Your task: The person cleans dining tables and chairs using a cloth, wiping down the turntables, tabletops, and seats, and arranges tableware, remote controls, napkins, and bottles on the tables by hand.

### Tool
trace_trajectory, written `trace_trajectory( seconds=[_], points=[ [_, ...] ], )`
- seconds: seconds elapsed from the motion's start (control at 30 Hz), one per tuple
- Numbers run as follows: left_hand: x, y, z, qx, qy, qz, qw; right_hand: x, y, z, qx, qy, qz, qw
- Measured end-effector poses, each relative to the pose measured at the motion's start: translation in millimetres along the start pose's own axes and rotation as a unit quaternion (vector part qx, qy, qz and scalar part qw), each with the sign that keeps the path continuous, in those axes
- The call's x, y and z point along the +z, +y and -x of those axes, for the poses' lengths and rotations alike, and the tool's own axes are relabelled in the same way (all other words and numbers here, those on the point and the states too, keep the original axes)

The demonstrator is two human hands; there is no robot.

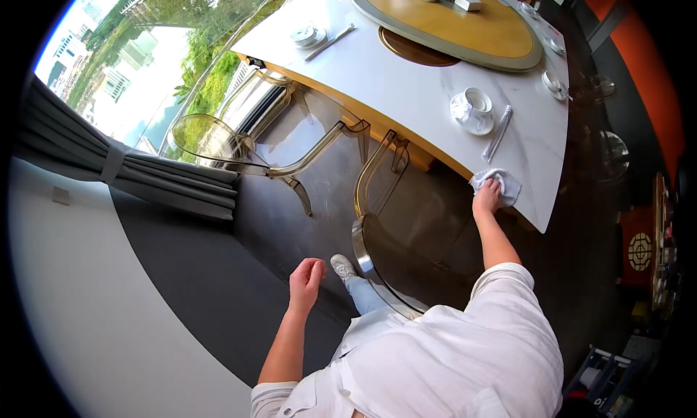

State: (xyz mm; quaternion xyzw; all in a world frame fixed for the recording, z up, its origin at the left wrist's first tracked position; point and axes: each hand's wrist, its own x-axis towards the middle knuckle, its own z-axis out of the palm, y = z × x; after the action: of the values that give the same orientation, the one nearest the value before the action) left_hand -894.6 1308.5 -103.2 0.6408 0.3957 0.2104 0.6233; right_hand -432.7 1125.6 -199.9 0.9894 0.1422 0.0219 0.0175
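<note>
Cloth [511, 190] in hand at the surface's edge

The right hand [490, 193] grips the crumpled, soft-looking whitish cloth on the smooth, marble-veined surface [406, 91]; the left hand [308, 280], loosely clenched, hangs well apart from it, near a see-through, curved chair [367, 258].

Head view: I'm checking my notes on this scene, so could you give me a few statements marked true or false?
1. The right hand holds a cloth at the table's edge. True.
2. The left hand rests on the table. False: it is held away from the table.
3. The turntable is square. False: it is round.
4. The curtain is tied back. True.
5. The white box lies on the floor. False: it is on the turntable.
</note>
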Motion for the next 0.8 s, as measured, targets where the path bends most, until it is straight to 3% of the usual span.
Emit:
trace_trajectory(
  seconds=[0.1,0.37,0.5,0.6,0.8],
  points=[
    [-38.3,5.9,-30.6,-0.037,-0.027,-0.033,0.998,10.7,-41.6,-8.9,-0.006,0.031,0.015,0.999],
    [-84.6,34.3,-136.9,-0.076,-0.113,-0.048,0.989,-18.0,-194.8,-33.9,0.052,-0.045,0.013,0.998],
    [-75.0,61.4,-194.3,-0.077,-0.258,-0.076,0.96,-12.3,-272.3,-54.3,0.029,-0.011,-0.009,0.999],
    [-73.0,99.2,-247.3,0.024,-0.359,-0.168,0.918,-24.2,-332.4,-65.4,-0.017,-0.004,-0.064,0.998],
    [-57.1,148.2,-379.4,0.171,-0.423,-0.254,0.853,-31.1,-423.7,-80.3,-0.176,-0.027,-0.16,0.971]
  ],
)
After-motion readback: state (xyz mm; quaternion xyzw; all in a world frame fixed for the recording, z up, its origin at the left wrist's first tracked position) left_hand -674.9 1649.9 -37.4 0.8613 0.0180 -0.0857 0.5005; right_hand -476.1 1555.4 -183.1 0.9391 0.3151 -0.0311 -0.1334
